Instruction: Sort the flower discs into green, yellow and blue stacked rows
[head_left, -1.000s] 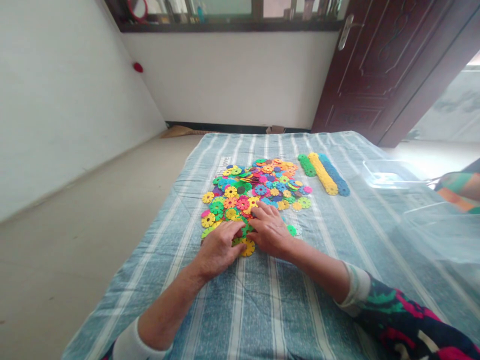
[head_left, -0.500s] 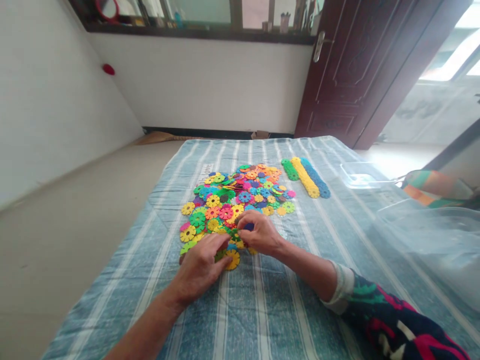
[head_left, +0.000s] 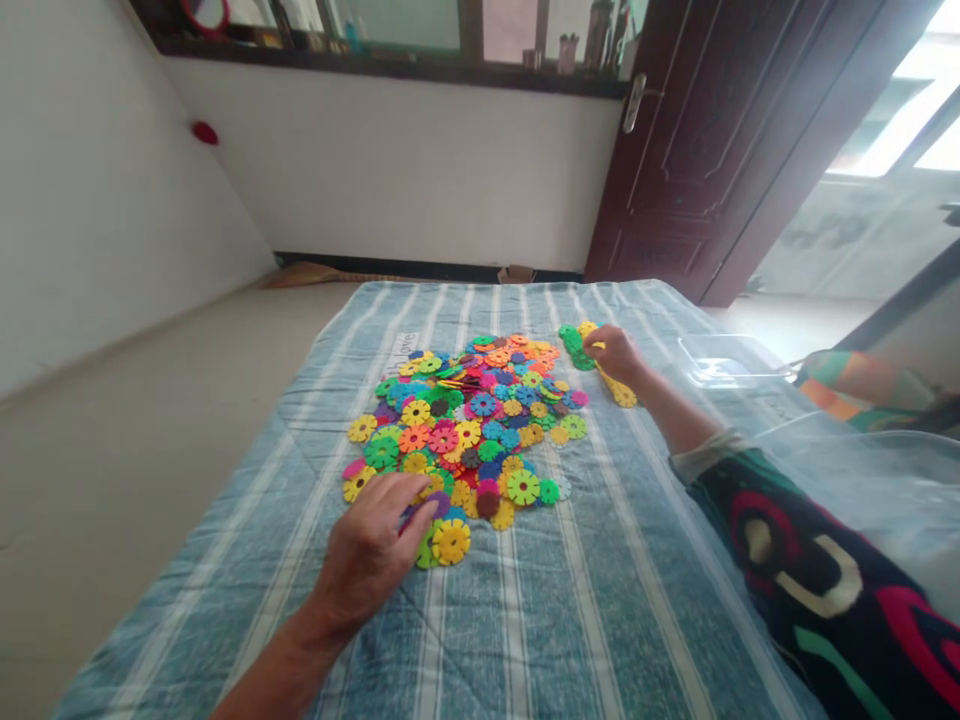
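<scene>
A heap of flower-shaped plastic discs (head_left: pixel 457 435) in many colours lies on the striped cloth. At its near left edge, my left hand (head_left: pixel 375 540) rests with thumb and fingers apart, around a purple disc (head_left: pixel 437 503); no firm grip shows. Close to its thumb lie a yellow disc (head_left: pixel 451 541) and a light green one. My right hand (head_left: pixel 619 355) is beyond the heap, fingertips pinched at the green row of overlapping discs (head_left: pixel 571 345) and above the yellow row (head_left: pixel 619 390). What the pinch holds is hidden. That hand covers most of the blue row.
A clear plastic lid or tray (head_left: pixel 731 360) lies to the right, near an orange and green patterned item (head_left: pixel 847 390). A large clear plastic container (head_left: pixel 877 480) stands at the right edge, partly behind my sleeve. The tablecloth (head_left: pixel 570 620) has slight creases. A dark red door (head_left: pixel 697 150) stands behind.
My right hand has gone from the heap's near side to the disc rows at the far right. My left hand has shifted slightly left and nearer, uncovering the purple disc.
</scene>
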